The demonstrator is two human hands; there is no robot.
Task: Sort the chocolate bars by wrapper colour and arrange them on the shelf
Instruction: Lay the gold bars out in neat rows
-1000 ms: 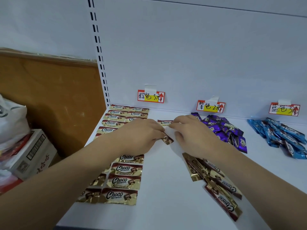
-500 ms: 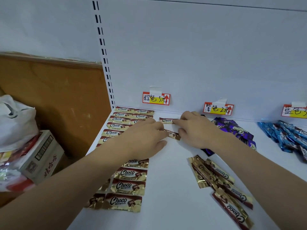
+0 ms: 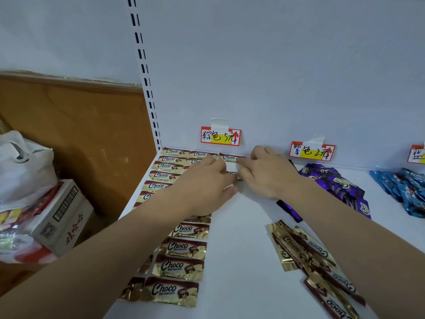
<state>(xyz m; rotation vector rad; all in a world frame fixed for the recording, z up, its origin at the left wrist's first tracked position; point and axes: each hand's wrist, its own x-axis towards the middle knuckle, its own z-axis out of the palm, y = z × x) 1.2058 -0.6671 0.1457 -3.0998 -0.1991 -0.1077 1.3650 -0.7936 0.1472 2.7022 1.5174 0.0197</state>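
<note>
Both hands reach to the back of the white shelf, under the red and yellow price tag for brown. The left hand lies palm down with fingers stretched forward, and its fingertips rest at one end of a brown and gold chocolate bar; the right hand has its fingers extended onto the other end of that bar, with the forefinger touching another bar in the back row. Whether either hand pinches a wrapper I cannot tell. Left of the hands, brown bars lie flat in two neat columns running toward the front, partly hidden under the left forearm; four show in full at the near end. A loose heap of brown bars lies by the right forearm. Farther right sit a pile of purple bars beneath a second tag and a pile of blue bars beneath a third tag, cut off by the edge. Beyond the shelf's left end stand a cardboard box and a white plastic bag.
</note>
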